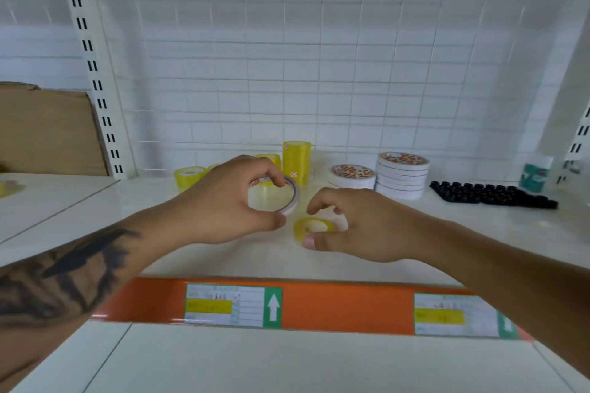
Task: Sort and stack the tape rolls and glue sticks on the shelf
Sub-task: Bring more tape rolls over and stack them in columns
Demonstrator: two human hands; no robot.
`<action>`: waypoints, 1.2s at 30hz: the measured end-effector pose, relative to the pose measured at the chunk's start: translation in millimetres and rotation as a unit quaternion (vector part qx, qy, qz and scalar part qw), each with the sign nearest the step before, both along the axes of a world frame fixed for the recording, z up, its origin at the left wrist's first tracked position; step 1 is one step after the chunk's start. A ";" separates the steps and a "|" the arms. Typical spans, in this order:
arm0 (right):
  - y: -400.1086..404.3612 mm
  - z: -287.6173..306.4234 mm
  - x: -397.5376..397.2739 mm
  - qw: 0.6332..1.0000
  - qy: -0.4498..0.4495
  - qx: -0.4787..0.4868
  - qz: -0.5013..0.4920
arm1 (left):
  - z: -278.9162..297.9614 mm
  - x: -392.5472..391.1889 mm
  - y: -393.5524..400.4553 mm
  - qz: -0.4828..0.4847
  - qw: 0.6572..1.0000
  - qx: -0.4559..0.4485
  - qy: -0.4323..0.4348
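The shelf (pixel 415 226) is white, its front strip (pixel 335 306) orange with white, yellow and green labels (pixel 233 306); the stacked tape rolls (pixel 297 163) are yellow; the flat rolls (pixel 401 175) white with red-patterned tops; the tray (pixel 491 195) black; the cardboard (pixel 48 131) brown.

Flat brown cardboard sheet (pixel 48 131) leans upright at far left, behind the white slotted metal upright (pixel 92 64). White wire grid panel (pixel 319 57) backs the bay. Orange price strip (pixel 335 306) runs along the front edge, carrying two white-yellow-green paper labels (pixel 233 306), the right one (pixel 459 316) blurred.
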State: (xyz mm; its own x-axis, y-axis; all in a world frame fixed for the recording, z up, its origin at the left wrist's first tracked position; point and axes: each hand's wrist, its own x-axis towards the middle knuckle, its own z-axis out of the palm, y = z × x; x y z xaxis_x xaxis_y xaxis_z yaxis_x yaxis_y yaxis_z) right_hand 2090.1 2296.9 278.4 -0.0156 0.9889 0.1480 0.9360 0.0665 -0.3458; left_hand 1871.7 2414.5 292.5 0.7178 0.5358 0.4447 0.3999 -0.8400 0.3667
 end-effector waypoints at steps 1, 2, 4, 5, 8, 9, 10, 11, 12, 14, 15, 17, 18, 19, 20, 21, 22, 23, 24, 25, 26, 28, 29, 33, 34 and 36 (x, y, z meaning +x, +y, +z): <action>-0.6 1.8 3.4 1.000 0.014 0.019 -0.003 | 2.2 3.7 -0.7 0.000 1.000 -0.013 0.003; -0.8 4.2 6.9 0.998 0.029 0.048 -0.007 | 4.3 7.3 -0.8 -0.003 1.000 -0.024 0.006; 0.0 8.9 14.1 0.994 0.050 0.100 -0.010 | 7.7 14.1 -0.6 -0.020 0.999 -0.047 0.007; 0.7 11.5 16.9 0.992 0.059 0.111 -0.004 | 9.1 17.4 0.3 -0.034 0.998 -0.060 0.005; 4.3 17.2 22.8 0.993 0.067 0.099 0.022 | 12.7 27.4 4.2 -0.094 0.992 -0.089 -0.004; 6.5 18.2 25.0 0.992 0.065 0.103 0.024 | 14.8 30.8 6.0 -0.112 0.989 -0.093 -0.007; 8.7 19.1 27.5 0.992 0.062 0.112 0.023 | 17.1 34.2 8.3 -0.127 0.987 -0.094 -0.011; 10.8 20.3 29.9 0.990 0.061 0.123 0.020 | 19.5 37.7 10.9 -0.138 0.986 -0.095 -0.014; 11.8 22.4 31.8 0.989 0.064 0.134 0.014 | 21.5 41.0 13.6 -0.147 0.984 -0.097 -0.018; 11.1 27.5 35.6 0.986 0.071 0.154 0.001 | 24.1 48.7 18.8 -0.162 0.981 -0.098 -0.033; 9.5 29.5 37.4 0.984 0.064 0.164 -0.003 | 23.9 52.8 20.4 -0.163 0.981 -0.098 -0.044; 5.6 30.8 46.0 0.982 0.024 0.188 -0.021 | 19.9 61.6 21.0 -0.146 0.982 -0.091 -0.074; 3.3 31.3 53.3 0.978 0.011 0.201 -0.046 | 15.5 65.8 21.1 -0.131 0.983 -0.085 -0.091; 1.1 33.3 62.4 0.973 0.012 0.215 -0.083 | 10.9 69.5 22.0 -0.117 0.984 -0.082 -0.103; -0.8 35.9 71.8 0.965 0.028 0.228 -0.125 | 5.8 72.0 23.1 -0.107 0.985 -0.088 -0.102; -2.3 38.7 82.1 0.955 0.039 0.237 -0.172 | 0.8 73.2 24.9 -0.103 0.986 -0.102 -0.083; -3.4 40.8 92.6 0.945 0.035 0.244 -0.216 | -3.8 72.5 27.2 -0.108 0.986 -0.119 -0.046; -3.9 41.2 103.6 0.937 0.022 0.239 -0.253 | -7.2 70.3 29.2 -0.121 0.983 -0.137 0.007; -4.3 40.1 113.1 0.932 0.014 0.226 -0.285 | -9.7 67.2 30.5 -0.140 0.976 -0.150 0.067; -4.7 37.8 120.8 0.928 0.009 0.212 -0.308 | -11.4 63.5 30.9 -0.159 0.968 -0.155 0.119; -4.6 34.1 127.6 0.925 0.002 0.197 -0.326 | -12.9 60.2 30.7 -0.174 0.961 -0.152 0.153; -4.3 27.7 136.5 0.922 -0.026 0.172 -0.346 | -14.9 56.7 29.0 -0.179 0.959 -0.134 0.176; -4.1 25.9 138.1 0.921 -0.037 0.160 -0.353 | -15.1 56.7 27.5 -0.175 0.960 -0.123 0.179; -0.3 21.7 136.7 0.926 -0.037 0.137 -0.351 | -13.7 60.0 26.3 -0.147 0.967 -0.064 0.200; 1.4 20.0 136.5 0.928 -0.035 0.134 -0.346 | -13.5 60.0 26.8 -0.143 0.966 -0.053 0.208; 5.1 17.1 136.4 0.931 -0.025 0.134 -0.339 | -13.3 59.2 27.6 -0.143 0.965 -0.040 0.218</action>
